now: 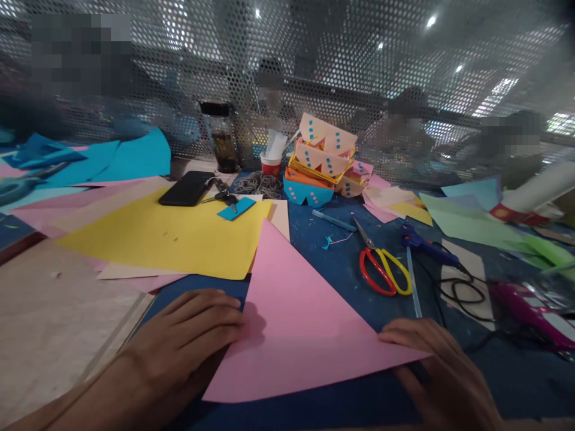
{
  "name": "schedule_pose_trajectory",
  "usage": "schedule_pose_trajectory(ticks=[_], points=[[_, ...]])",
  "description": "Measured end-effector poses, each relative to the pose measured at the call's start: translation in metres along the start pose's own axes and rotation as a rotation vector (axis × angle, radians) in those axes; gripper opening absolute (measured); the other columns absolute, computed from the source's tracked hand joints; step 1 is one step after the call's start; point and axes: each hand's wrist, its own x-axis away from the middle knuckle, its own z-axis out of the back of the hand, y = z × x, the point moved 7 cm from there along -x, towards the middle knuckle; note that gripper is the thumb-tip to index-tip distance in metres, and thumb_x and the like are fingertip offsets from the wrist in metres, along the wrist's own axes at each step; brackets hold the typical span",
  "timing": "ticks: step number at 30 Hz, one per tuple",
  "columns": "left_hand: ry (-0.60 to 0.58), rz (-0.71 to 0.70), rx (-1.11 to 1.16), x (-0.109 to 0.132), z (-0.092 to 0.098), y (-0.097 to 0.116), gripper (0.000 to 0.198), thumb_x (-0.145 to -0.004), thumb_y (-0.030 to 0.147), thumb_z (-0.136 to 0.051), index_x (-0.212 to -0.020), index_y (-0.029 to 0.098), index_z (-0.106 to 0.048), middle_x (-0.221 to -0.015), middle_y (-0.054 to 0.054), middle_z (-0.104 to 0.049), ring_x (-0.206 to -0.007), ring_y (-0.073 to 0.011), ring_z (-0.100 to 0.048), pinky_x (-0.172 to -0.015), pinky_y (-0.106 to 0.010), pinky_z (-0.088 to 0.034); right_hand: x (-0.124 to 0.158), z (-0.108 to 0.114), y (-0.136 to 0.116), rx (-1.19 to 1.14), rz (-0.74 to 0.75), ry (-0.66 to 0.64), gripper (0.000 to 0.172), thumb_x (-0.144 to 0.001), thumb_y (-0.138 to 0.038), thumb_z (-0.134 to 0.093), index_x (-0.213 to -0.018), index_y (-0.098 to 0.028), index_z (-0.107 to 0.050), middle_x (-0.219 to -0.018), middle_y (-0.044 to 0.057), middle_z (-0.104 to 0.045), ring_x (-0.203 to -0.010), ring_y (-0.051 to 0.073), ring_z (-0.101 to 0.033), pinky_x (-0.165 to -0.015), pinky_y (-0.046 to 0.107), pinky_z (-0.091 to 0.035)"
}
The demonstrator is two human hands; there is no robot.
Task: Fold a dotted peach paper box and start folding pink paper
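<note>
Currently flattening: left hand (193, 335) and right hand (431, 365), fingers extended flat, pin the pink paper triangle (300, 323), probably folded double, on the worktop (341, 251) just left of the scissors (381, 269); creasing needs edges aligned.

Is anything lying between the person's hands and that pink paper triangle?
Nothing visible. The left hand lies on the left edge of the pink paper, the right hand on its right corner. The scissors lie farther back, apart.

right hand (442, 377) cut off below, magenta tool (530, 305) blurred
</note>
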Motion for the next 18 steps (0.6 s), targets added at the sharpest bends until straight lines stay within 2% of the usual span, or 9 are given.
schedule_pose_trajectory(ticks=[5, 11, 18], points=[[0.071, 0.05, 0.018, 0.001, 0.001, -0.002, 0.029, -0.094, 0.014, -0.052, -0.117, 0.028, -0.063, -0.11, 0.0, -0.077, -0.106, -0.019, -0.069, -0.093, -0.031, -0.057, 0.0, 0.001, 0.002, -0.042, 0.037, 0.013, 0.022, -0.098, -0.025, -0.058, -0.12, -0.025, -0.06, -0.111, 0.004, -0.068, -0.104, 0.02, -0.064, -0.094, 0.033, -0.044], [0.026, 0.093, 0.037, 0.012, -0.013, -0.008, 0.034, -0.09, 0.012, -0.056, -0.119, 0.029, -0.062, -0.119, 0.0, -0.073, -0.118, -0.0195, -0.062, -0.1, -0.031, -0.052, -0.007, 0.003, -0.001, -0.027, 0.017, 0.026, 0.015, -0.1, -0.029, -0.056, -0.113, -0.026, -0.063, -0.107, 0.003, -0.069, -0.099, 0.018, -0.066, -0.089, 0.03, -0.047], [0.025, 0.147, 0.067, 0.011, -0.015, -0.012, 0.023, -0.094, 0.02, -0.057, -0.113, 0.03, -0.065, -0.115, 0.0, -0.074, -0.11, -0.0204, -0.066, -0.092, -0.033, -0.058, -0.011, 0.004, 0.0, -0.031, -0.021, 0.039, 0.013, -0.1, -0.033, -0.058, -0.109, -0.027, -0.065, -0.103, 0.002, -0.07, -0.096, 0.018, -0.069, -0.085, 0.03, -0.051]])
